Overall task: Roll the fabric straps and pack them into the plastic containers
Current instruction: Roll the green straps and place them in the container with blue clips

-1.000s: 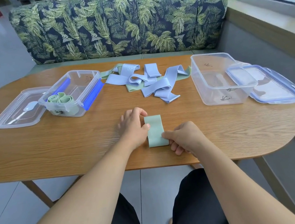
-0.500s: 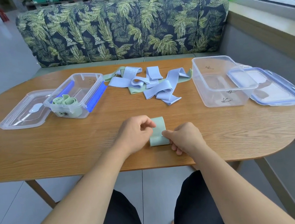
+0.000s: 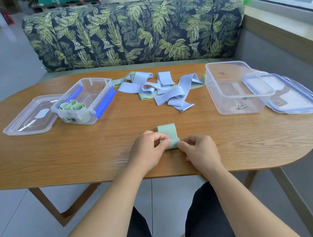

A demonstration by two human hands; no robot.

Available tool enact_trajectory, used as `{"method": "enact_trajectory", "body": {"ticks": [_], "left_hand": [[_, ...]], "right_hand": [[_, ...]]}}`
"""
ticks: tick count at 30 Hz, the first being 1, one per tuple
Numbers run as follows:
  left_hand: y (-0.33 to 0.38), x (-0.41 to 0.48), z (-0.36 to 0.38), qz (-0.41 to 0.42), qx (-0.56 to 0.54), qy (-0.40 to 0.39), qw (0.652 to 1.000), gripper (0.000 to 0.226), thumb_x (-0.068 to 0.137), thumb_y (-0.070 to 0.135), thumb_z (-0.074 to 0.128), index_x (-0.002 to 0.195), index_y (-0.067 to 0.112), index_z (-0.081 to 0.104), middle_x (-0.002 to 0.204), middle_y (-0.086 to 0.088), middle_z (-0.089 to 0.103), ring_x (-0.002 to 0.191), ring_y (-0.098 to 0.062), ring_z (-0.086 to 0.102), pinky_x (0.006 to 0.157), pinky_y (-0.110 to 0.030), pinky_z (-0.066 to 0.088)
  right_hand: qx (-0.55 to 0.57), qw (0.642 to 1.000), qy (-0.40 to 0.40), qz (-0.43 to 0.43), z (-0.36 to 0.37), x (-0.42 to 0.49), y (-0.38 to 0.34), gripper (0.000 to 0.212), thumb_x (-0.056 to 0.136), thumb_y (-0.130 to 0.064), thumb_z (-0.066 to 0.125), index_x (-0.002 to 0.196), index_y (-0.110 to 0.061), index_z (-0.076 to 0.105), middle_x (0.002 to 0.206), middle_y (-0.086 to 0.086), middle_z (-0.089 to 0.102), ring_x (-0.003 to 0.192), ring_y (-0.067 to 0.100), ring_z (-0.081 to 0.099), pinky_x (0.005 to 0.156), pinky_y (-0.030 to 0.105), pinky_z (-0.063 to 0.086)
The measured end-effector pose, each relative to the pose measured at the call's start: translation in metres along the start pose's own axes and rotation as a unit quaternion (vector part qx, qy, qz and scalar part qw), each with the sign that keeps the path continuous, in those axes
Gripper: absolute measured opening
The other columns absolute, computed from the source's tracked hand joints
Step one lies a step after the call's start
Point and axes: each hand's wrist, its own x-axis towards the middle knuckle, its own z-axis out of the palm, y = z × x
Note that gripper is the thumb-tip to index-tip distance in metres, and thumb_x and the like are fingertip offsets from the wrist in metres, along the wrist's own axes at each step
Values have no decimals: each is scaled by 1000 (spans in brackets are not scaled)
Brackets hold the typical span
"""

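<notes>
- Head view: my left hand [image 3: 148, 149] has its fingers curled, with thumb and forefinger pinching the left edge of the green strap [image 3: 168, 133] at its near end.
- My right hand [image 3: 200, 152] pinches the right edge, its other fingers tucked in.
- The strap lies on the table [image 3: 56, 152] near the front edge.
- The left container [image 3: 95, 86] holds the rolled green straps [image 3: 72, 107].

We log an oval wooden table [image 3: 57, 162]. Near its left edge lies a clear lid [image 3: 29, 120], touching a blue-clipped container [image 3: 106, 83] beside it. At the far edge, middle: a loose pile of blue and green straps [image 3: 170, 96]. Toward the right edge stands an open clear container [image 3: 238, 106], with a blue-rimmed lid [image 3: 297, 98] against its right side. One green strap [image 3: 168, 132] lies by the near edge, centre.
</notes>
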Motion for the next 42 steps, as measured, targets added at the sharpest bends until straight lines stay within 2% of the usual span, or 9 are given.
{"method": "enact_trajectory", "body": {"ticks": [4, 9, 14, 21, 26, 29, 33, 38, 42], "left_hand": [[1, 5, 1, -8, 8, -5, 1000, 13, 90, 29, 64, 94, 22, 74, 99, 4, 57, 86, -13, 58, 82, -25, 45], [3, 2, 4, -54, -24, 31, 998, 31, 89, 22, 64, 119, 16, 64, 107, 3, 60, 83, -8, 57, 81, -18, 42], [10, -2, 6, -123, -59, 88, 987, 22, 84, 14, 70, 106, 12, 67, 91, 3, 66, 78, -8, 61, 74, -16, 43], [11, -14, 6, -146, -48, 92, 984, 12, 86, 19, 68, 96, 15, 71, 84, 8, 67, 75, -7, 61, 73, -18, 44], [12, -20, 5, -159, -51, 88, 982, 11, 85, 20, 68, 96, 18, 70, 83, 11, 66, 72, -1, 59, 64, -11, 41], [15, -17, 3, -170, -59, 78, 981, 18, 84, 22, 70, 102, 17, 69, 87, 10, 66, 72, -1, 59, 70, -15, 42], [18, -15, 3, -186, -66, 61, 979, 24, 84, 23, 70, 107, 18, 69, 89, 10, 65, 79, -6, 62, 77, -20, 45], [21, -9, 0, -220, -62, 59, 972, 10, 83, 32, 69, 91, 27, 68, 90, 12, 69, 89, -10, 65, 84, -32, 53], [23, -4, -2, -234, -57, 53, 969, 9, 81, 37, 69, 83, 29, 66, 83, 14, 67, 87, -14, 67, 82, -35, 55]], "right_hand": [[-15, 1000, 1, 25, 2, 9, -3, 21, 85, -44, 62, 73, -27, 68, 73, -7, 68, 77, 20, 67, 75, 37, 56], [-11, 999, -5, 41, 0, 14, -5, 25, 85, -42, 63, 67, -26, 65, 71, -4, 67, 78, 23, 67, 73, 36, 54], [2, 998, 5, 57, 3, 17, -9, 28, 82, -42, 63, 65, -20, 64, 73, 0, 70, 76, 25, 68, 75, 39, 56], [-9, 999, 8, 42, 5, 3, -5, 35, 86, -45, 62, 62, -20, 60, 66, 2, 67, 71, 23, 67, 70, 38, 55], [-3, 999, 14, 46, 8, -1, -4, 25, 87, -44, 62, 72, -24, 63, 74, -4, 68, 75, 21, 68, 72, 37, 55], [-7, 998, 15, 61, 10, 1, -7, 20, 88, -47, 58, 83, -29, 65, 82, -5, 69, 80, 21, 68, 77, 37, 54], [-30, 996, -2, 89, 6, 11, -14, 30, 88, -52, 56, 71, -27, 59, 78, -1, 69, 77, 23, 68, 76, 38, 55], [-11, 996, -4, 87, 7, 14, -18, 36, 87, -54, 55, 70, -23, 62, 75, -2, 70, 75, 23, 69, 76, 40, 56], [8, 998, -22, 59, 7, 10, -12, 20, 85, -50, 60, 77, -32, 66, 80, -7, 71, 80, 19, 69, 80, 39, 55]]}}
